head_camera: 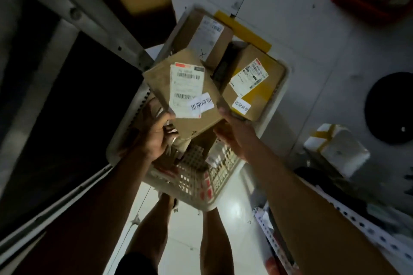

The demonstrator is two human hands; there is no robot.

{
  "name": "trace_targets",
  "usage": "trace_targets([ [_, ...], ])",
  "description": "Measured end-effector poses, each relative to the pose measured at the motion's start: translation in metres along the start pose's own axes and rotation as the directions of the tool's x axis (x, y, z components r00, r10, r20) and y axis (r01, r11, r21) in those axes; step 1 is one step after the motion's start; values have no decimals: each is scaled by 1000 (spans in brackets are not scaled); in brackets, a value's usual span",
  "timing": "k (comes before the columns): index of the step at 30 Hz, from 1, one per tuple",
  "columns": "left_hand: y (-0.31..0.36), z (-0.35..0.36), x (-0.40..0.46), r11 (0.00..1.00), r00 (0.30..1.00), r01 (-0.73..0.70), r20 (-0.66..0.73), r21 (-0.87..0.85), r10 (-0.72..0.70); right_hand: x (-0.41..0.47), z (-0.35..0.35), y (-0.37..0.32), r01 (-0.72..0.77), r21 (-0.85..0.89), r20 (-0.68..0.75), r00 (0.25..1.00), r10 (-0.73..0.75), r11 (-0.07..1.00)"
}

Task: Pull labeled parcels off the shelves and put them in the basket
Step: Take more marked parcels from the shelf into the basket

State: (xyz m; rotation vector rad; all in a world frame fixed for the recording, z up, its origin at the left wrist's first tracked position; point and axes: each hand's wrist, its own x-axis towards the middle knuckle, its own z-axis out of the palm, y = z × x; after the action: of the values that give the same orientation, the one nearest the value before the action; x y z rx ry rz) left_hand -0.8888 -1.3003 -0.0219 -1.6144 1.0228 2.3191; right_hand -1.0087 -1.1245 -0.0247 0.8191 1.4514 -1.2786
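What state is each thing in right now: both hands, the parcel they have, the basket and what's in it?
Left hand: grip on the flat parcel's near left edge.
Right hand: holds the parcel's near right corner.
Flat parcel: held above the basket, label up, tilted.
Basket: on the floor, partly filled.
Far box: in the basket, label up.
Right box: in the basket, label up.

The picture is dim overall. The left side is almost black, and the shelf frame (105,18) there is smeared by motion blur. The brightest area is the glossy floor (190,230) at the bottom centre, which reflects light, perhaps from a lamp above. White labels on the flat parcel (185,94) are readable as barcodes, but the small text is soft. Straight lines bend toward the edges from the wide lens, and the corners are dark and unsharp
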Motion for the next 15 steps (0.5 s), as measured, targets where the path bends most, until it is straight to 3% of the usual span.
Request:
trace_targets([
  [3,-4,10,34,988,998,-28,48,-154,36,25,28,2,34,90,4,999,-35,995],
  [7,-17,23,72,959,998,-5,-54,-283,-10,53,50,6,165,18,17,986,-165,986],
  [10,-22,23,92,974,993,6,-116,-228,-33,66,52,9,200,-33,38,979,-199,979],
  [15,-22,16,101,991,993,48,-97,-124,-60,71,47,17,238,-52,86,969,-233,970],
])
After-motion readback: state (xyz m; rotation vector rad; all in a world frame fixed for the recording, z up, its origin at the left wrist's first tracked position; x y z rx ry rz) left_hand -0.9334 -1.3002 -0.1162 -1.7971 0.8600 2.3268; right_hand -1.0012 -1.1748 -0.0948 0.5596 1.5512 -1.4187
